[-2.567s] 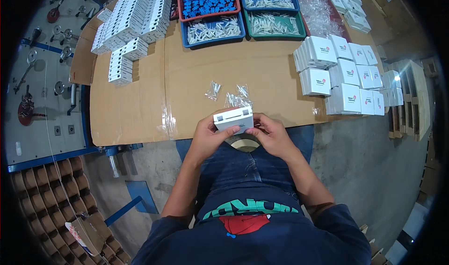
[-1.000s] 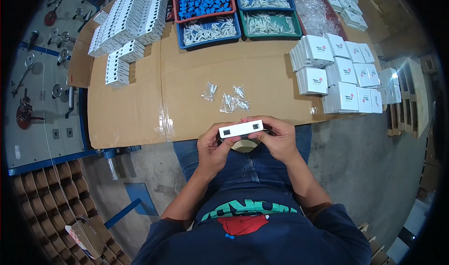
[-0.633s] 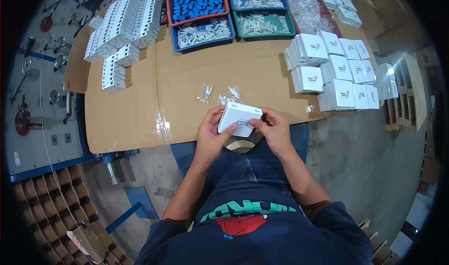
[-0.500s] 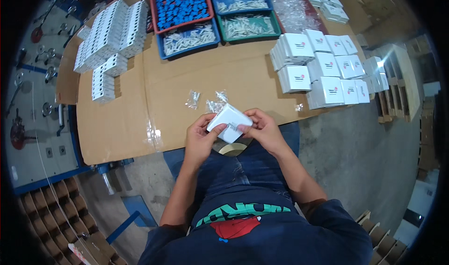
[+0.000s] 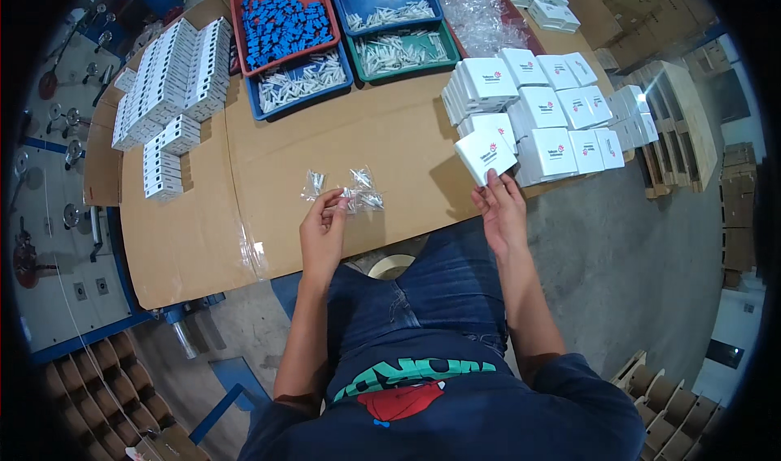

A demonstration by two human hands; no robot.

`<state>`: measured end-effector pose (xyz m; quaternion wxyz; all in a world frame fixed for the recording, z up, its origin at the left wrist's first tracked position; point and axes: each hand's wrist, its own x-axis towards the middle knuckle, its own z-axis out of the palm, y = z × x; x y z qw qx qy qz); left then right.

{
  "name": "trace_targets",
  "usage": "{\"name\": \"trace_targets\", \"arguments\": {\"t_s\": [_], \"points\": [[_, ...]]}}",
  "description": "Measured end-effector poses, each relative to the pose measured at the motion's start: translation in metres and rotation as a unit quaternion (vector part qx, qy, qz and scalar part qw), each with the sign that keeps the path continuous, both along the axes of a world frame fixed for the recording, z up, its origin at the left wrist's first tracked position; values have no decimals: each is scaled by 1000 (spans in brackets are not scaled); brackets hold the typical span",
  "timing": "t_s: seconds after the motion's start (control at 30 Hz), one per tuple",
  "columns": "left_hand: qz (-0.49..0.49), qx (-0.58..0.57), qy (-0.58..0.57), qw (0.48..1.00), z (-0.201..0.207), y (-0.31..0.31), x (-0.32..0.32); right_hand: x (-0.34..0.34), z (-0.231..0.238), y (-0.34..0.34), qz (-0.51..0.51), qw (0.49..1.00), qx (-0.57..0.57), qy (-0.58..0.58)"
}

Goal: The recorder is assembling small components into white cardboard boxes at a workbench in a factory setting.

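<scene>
My right hand (image 5: 502, 213) holds a flat white box (image 5: 485, 153) by its near edge, thumb on top. The box is tilted over the front of a stack of similar white boxes (image 5: 549, 153) on the right. My left hand (image 5: 322, 231) is at the middle of the cardboard-covered table, fingers curled and pinched on the edge of a small clear plastic bag (image 5: 350, 196) with small pale parts inside. Two more such bags lie close by, one bag (image 5: 314, 183) to the left and one bag (image 5: 362, 177) just beyond.
Trays stand along the far side: a red tray (image 5: 241, 21) of blue pieces, blue and green trays (image 5: 450, 64) of white plugs, and a tray of clear bags (image 5: 480, 20). White blocks with dark openings (image 5: 167, 83) are stacked at left. A wooden pallet (image 5: 679, 127) is beyond the right edge.
The white box was between both hands at the near edge; my right hand has carried it right to the stack. My left hand has let go of it and moved to the small bags.
</scene>
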<state>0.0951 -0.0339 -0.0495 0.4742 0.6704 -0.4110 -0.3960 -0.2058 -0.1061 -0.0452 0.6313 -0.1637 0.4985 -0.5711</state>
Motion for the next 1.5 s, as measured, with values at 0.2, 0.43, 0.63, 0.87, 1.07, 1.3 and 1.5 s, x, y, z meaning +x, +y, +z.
{"name": "trace_targets", "arguments": {"t_s": [0.2, 0.43, 0.63, 0.87, 1.07, 1.3, 1.5], "points": [[10, 13, 12, 1000, -18, 15, 8, 1, -8, -22, -50, 999, -12, -17], [14, 45, 27, 999, -24, 26, 11, -2, -18, -31, -68, 997, -22, -44], [20, 42, 25, 999, -26, 30, 19, 0, -19, -35, -73, 997, -19, -30], [78, 51, -2, 996, -35, 29, 32, -6, -30, -24, -74, 997, -2, -32], [61, -22, -142, 988, -32, 22, 34, 59, -36, 10, 250, 898, -127, 339], [-97, -81, -331, 935, -35, 15, 29, 106, -22, -6, 379, 648, -395, 530], [-50, -119, -278, 952, -41, 11, 30, 105, -36, -9, 368, 635, -421, 533]]}}
